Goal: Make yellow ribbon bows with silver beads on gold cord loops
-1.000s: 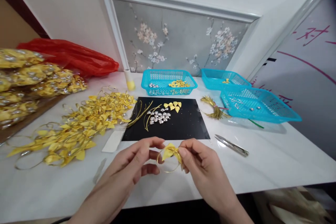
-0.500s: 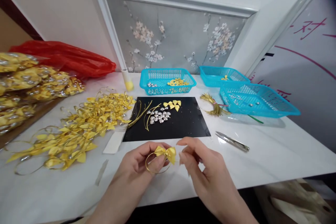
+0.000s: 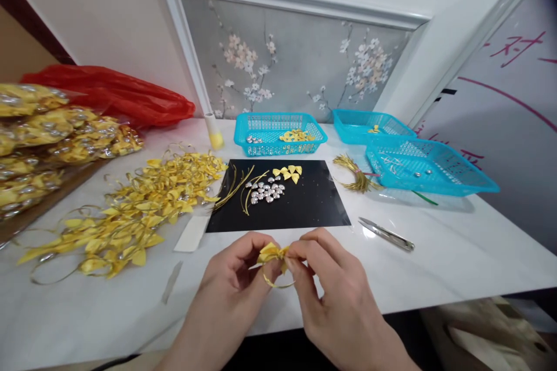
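- My left fingers (image 3: pixel 262 282) and right fingers (image 3: pixel 306 251) pinched the bow (image 3: pixel 268 253) at the frame's lower centre.
- An uneven pull could have bent its loop (image 3: pixel 274 286); squeezing hard could have creased it.

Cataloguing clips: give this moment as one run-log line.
left hand: holding yellow bow | right hand: pinching same bow | black mat: silver beads | snips: on table

white wall (image 3: pixel 108 23) seen behind white table (image 3: pixel 478 255); blossom-painted grey panel (image 3: pixel 300 58) framed there; right-hand surface (image 3: pixel 522 81), perhaps a whiteboard, marked in magenta.
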`<action>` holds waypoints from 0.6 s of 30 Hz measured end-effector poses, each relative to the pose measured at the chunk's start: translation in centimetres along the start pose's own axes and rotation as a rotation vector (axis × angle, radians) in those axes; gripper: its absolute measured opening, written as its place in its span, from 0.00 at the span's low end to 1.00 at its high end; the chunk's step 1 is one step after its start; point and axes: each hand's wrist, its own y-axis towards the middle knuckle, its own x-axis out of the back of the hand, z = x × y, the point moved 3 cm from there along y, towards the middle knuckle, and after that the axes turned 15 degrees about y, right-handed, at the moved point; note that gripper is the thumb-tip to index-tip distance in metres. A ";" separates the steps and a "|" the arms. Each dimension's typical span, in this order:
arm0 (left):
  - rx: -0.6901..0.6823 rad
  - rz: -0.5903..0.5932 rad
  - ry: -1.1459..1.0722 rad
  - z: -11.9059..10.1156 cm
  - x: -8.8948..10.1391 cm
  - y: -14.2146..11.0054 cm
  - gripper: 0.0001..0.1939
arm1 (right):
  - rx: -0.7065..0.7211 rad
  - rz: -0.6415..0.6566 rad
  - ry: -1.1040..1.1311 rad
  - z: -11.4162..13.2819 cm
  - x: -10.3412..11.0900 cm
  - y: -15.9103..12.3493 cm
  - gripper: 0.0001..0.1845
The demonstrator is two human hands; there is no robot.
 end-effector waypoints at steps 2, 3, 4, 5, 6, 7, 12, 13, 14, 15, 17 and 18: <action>0.020 0.019 -0.031 0.2 -0.1 0.0 0.09 | 0.000 -0.029 -0.003 0.0 -0.2 0.0 0.11; 0.031 0.032 -0.052 0.3 -0.1 0.0 0.10 | 0.007 -0.044 -0.014 0.0 -0.3 0.0 0.11; 0.043 0.042 -0.076 0.4 -0.2 -0.1 0.10 | 0.019 -0.057 -0.028 0.0 -0.3 0.0 0.11; 0.052 0.054 -0.100 0.5 -0.2 -0.1 0.11 | 0.033 -0.065 -0.042 0.1 -0.3 0.0 0.10; 0.065 0.067 -0.125 0.6 -0.2 -0.2 0.10 | 0.045 -0.066 -0.051 0.2 -0.3 0.0 0.10; 0.080 0.079 -0.155 0.6 -0.2 -0.3 0.10 | 0.050 -0.058 -0.051 0.2 -0.2 0.1 0.10; 0.137 0.071 -0.277 0.7 0.0 -0.4 0.09 | -0.045 0.029 -0.035 0.5 0.7 0.2 0.08; 0.134 0.069 -0.268 0.6 0.1 -0.4 0.09 | -0.065 0.033 -0.035 0.6 0.8 0.3 0.08; 0.126 0.070 -0.246 0.6 0.1 -0.4 0.08 | -0.078 0.035 -0.030 0.7 1.0 0.3 0.09; 0.111 0.071 -0.219 0.5 0.1 -0.4 0.08 | -0.083 0.036 -0.020 0.8 1.0 0.2 0.09; 0.081 0.058 -0.154 0.3 0.1 -0.4 0.07 | -0.081 0.033 0.001 0.9 0.8 0.2 0.08; 0.068 0.043 -0.119 0.1 0.1 -0.5 0.07 | -0.081 0.027 0.005 1.0 0.7 0.2 0.08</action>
